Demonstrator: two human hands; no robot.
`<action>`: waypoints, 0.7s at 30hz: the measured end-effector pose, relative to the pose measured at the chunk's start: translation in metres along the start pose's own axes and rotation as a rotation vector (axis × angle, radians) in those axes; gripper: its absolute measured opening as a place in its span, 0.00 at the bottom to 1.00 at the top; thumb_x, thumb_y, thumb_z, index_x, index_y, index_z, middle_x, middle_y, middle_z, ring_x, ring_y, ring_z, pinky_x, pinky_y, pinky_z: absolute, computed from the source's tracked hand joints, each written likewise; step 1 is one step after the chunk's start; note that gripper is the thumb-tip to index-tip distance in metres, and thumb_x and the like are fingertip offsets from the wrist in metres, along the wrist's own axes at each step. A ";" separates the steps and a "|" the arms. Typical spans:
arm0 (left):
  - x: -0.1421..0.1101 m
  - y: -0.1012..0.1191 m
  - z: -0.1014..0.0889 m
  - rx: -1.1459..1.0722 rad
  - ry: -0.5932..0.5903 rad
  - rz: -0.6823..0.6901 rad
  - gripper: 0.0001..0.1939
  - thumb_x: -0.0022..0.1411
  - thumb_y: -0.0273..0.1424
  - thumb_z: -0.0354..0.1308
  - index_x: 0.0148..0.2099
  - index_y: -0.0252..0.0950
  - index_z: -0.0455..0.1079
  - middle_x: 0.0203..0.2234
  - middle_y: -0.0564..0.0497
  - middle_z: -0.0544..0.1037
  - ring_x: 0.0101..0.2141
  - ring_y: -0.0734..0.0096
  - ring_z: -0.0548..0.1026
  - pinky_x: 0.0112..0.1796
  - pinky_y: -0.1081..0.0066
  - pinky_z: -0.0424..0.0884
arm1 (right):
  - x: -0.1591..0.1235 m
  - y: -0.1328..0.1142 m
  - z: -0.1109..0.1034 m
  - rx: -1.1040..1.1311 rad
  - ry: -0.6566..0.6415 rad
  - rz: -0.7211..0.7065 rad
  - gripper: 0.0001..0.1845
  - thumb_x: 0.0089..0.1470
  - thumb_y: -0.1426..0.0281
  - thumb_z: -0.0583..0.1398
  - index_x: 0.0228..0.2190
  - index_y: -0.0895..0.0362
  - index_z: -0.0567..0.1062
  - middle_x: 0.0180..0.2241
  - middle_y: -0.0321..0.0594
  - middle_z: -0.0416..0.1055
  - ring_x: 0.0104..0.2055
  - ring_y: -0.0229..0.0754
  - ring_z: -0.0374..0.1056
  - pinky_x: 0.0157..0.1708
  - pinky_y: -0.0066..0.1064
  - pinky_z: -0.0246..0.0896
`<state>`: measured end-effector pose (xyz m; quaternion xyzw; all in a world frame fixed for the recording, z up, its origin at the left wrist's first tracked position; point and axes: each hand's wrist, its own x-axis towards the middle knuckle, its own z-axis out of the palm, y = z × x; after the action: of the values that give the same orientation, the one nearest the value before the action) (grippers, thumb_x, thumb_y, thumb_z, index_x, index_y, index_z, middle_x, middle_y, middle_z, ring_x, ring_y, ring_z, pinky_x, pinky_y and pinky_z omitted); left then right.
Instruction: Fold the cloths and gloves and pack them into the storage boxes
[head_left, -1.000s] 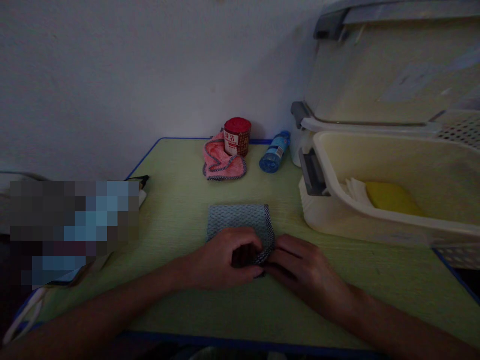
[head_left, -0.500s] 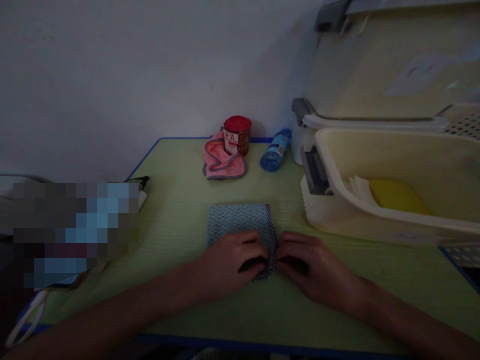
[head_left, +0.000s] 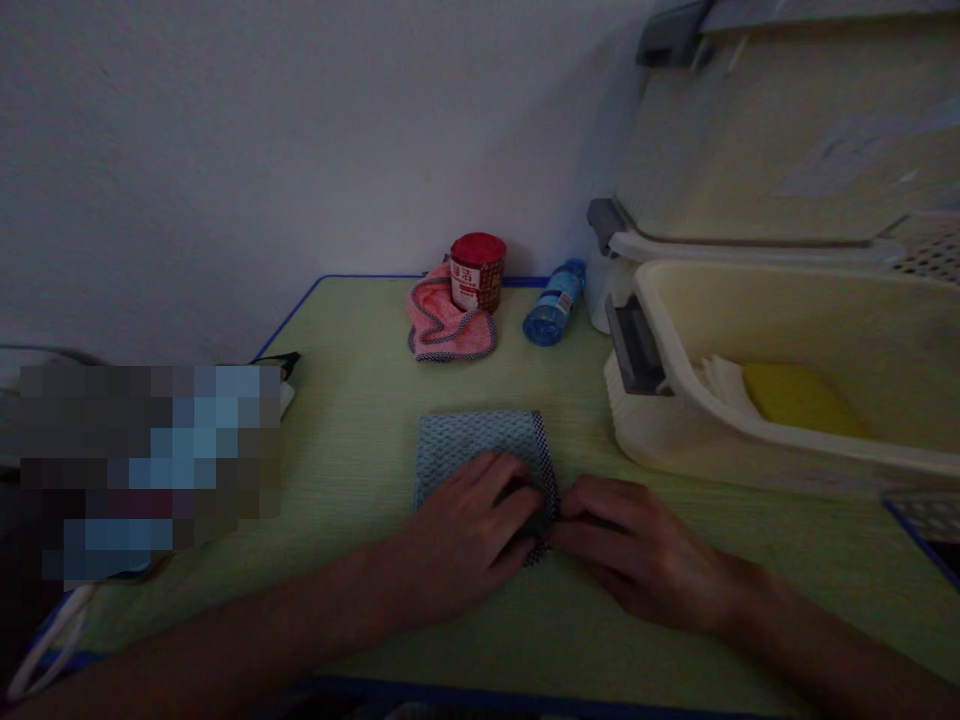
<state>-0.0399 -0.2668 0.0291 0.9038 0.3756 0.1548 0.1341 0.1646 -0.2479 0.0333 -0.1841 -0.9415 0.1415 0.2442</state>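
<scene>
A folded blue-grey cloth with a checked dark-and-white border lies flat on the table in front of me. My left hand rests over its lower right part, fingers bent and closed on the cloth near the border. At that same right edge, my right hand pinches the border between thumb and fingers. The fingertips of both hands almost meet there, and they hide the cloth's lower right corner.
Behind the cloth are a crumpled pink cloth, a red roll and a blue bottle on its side. A cream storage box with its lid raised stands right, holding something yellow. A blurred-out object lies left.
My left hand has turned flatter over the cloth, its fingers shifting slightly towards the border. My right fingers have moved slightly along the edge. The cloth stays in place.
</scene>
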 end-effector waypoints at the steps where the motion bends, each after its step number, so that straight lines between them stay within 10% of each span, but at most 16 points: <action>1: 0.000 -0.001 0.000 0.001 0.004 -0.010 0.09 0.61 0.28 0.50 0.44 0.34 0.66 0.42 0.44 0.68 0.43 0.60 0.66 0.44 0.59 0.68 | 0.000 0.000 -0.001 -0.026 -0.022 -0.012 0.13 0.58 0.79 0.49 0.30 0.60 0.73 0.27 0.41 0.66 0.28 0.37 0.60 0.25 0.27 0.56; 9: -0.002 -0.012 -0.002 0.173 -0.077 -0.066 0.33 0.61 0.45 0.48 0.64 0.36 0.49 0.64 0.41 0.48 0.63 0.49 0.44 0.58 0.46 0.43 | 0.002 -0.003 -0.006 -0.015 -0.134 0.032 0.12 0.53 0.79 0.50 0.27 0.59 0.72 0.27 0.43 0.65 0.30 0.41 0.59 0.29 0.31 0.57; 21: 0.000 -0.008 0.001 0.159 -0.124 -0.052 0.33 0.62 0.46 0.47 0.65 0.39 0.47 0.64 0.42 0.47 0.62 0.46 0.44 0.57 0.44 0.43 | 0.010 -0.012 0.002 -0.082 0.097 0.064 0.15 0.59 0.74 0.49 0.43 0.62 0.71 0.41 0.50 0.71 0.43 0.43 0.66 0.41 0.33 0.66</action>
<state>-0.0447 -0.2613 0.0252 0.9094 0.4010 0.0648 0.0891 0.1518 -0.2548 0.0403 -0.2304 -0.9273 0.1012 0.2771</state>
